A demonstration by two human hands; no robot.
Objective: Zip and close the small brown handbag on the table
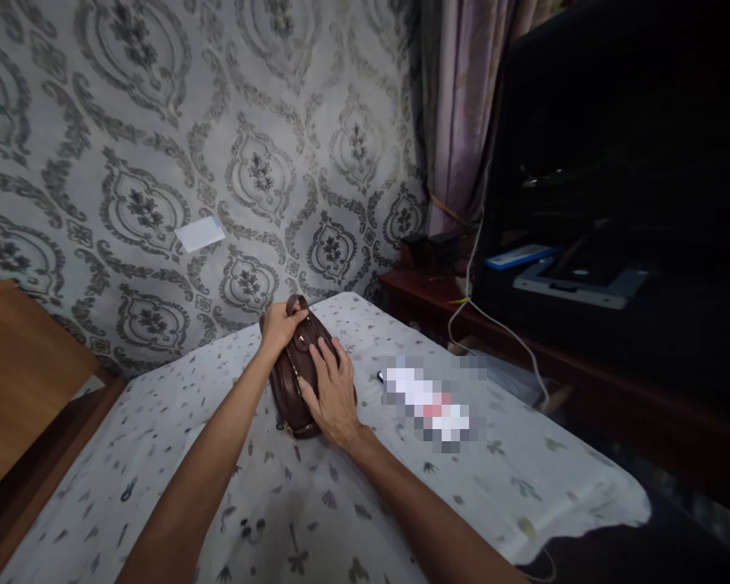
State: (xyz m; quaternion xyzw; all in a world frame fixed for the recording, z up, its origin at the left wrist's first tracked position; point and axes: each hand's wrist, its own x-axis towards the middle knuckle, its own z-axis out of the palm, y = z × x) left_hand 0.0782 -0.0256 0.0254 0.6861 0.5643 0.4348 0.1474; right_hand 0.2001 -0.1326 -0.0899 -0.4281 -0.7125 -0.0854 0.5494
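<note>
A small dark brown leather bag [292, 377] lies on a bed covered with a pale patterned sheet [158, 454]. My left hand [280, 324] grips the bag's far end, fingers closed at the zip. My right hand [334, 393] lies flat on top of the bag's near right side, fingers spread, pressing it down.
A blurred flat item [429, 401] lies on the sheet just right of the bag. A dark wooden shelf [438, 292] with white cables [499, 324] stands to the right, under a dark screen. A wooden headboard [18, 365] is at left; patterned wallpaper lies behind.
</note>
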